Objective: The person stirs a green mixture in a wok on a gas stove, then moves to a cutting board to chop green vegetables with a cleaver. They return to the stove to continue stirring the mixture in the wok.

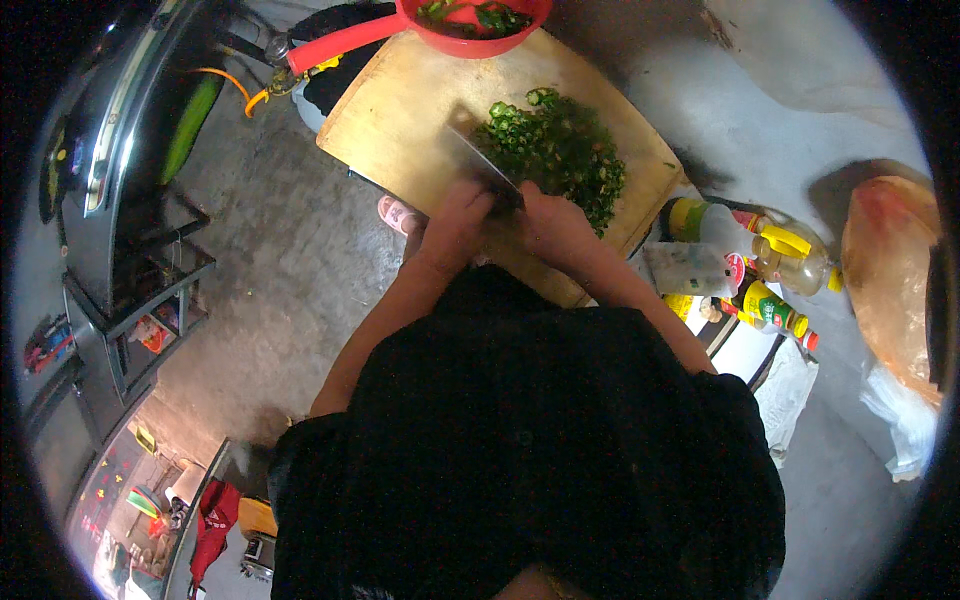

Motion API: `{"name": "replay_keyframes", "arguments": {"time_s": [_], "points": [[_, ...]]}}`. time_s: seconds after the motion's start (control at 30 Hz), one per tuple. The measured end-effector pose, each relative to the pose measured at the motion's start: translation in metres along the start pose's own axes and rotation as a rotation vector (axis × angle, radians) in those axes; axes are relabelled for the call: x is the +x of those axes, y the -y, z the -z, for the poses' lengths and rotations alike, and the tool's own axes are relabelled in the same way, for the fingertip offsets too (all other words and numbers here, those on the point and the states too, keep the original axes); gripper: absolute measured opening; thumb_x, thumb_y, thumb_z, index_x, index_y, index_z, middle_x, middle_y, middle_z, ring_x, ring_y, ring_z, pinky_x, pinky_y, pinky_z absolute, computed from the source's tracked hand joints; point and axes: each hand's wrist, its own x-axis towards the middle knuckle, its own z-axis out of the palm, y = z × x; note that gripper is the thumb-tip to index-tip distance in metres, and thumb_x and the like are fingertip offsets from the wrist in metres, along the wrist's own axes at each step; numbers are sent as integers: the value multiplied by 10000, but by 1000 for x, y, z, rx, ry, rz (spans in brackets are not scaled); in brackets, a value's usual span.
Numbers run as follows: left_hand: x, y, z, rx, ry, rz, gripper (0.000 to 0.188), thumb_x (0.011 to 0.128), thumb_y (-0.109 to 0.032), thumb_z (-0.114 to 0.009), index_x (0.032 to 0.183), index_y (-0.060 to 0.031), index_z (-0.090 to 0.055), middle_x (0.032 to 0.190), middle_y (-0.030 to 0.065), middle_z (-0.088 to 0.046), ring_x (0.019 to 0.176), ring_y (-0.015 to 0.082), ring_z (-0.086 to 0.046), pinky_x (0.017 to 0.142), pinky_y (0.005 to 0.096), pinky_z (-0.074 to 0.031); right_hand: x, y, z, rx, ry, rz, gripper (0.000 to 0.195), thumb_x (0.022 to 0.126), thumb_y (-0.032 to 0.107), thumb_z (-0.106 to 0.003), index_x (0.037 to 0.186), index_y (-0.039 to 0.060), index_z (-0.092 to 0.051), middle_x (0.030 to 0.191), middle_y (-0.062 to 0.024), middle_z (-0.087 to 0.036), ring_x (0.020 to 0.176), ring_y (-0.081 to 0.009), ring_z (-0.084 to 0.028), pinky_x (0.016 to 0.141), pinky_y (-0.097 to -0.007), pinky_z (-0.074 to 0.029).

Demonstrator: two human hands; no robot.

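A kitchen knife (487, 166) stands over a wooden cutting board (397, 105), its blade slanting away to the upper left. My right hand (559, 225) is closed at the near end of the knife; its handle is hidden. Close beside it, my left hand (459, 221) has its fingers curled by the near part of the blade, and shadow hides whether they hold anything. Chopped green peppers (562, 150) are heaped on the right half of the board. At the far edge, a red plastic ladle (472, 49) contains larger green pieces.
Several bottles (787, 255) and a clear plastic container (686, 268) crowd the right side. An orange-tinted plastic bag (892, 270) hangs or rests at far right. To the left are the concrete floor (277, 217), a black metal stand (142, 307) and a pink slipper (396, 215).
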Motion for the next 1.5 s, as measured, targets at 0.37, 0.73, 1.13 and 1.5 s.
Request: {"name": "replay_keyframes", "arguments": {"time_s": [0.37,0.73,1.13,1.5], "points": [[2,3,1,-127,61,71,220,709,-81,-576,925,-37,-589,950,152,-554,915,341,-530,796,407,-446,3,5,2,-7,-18,12,208,844,179,-543,981,56,-446,754,-247,-616,729,-455,-596,660,-558,-457],[-3,13,-2,11,63,5,198,710,-83,-566,902,-43,-584,951,158,-549,916,342,-526,799,407,-444,2,4,-3,32,-27,42,226,843,192,-551,972,40,-443,759,-250,-612,743,-462,-588,664,-550,-457],[-3,10,6,162,22,-186,240,711,-86,-591,946,-37,-581,997,177,-553,958,368,-523,825,421,-443,5,7,-2,106,-11,-42,245,854,208,-555,994,21,-483,798,-257,-616,781,-457,-591,676,-538,-463],[-7,-34,27,-21,-164,102,255,783,-44,-579,1038,-39,-563,1040,184,-572,1008,386,-527,871,446,-435,-35,7,40,179,-77,-136,326,878,233,-575,1081,-8,-491,840,-274,-624,802,-458,-598,687,-513,-470]]}}
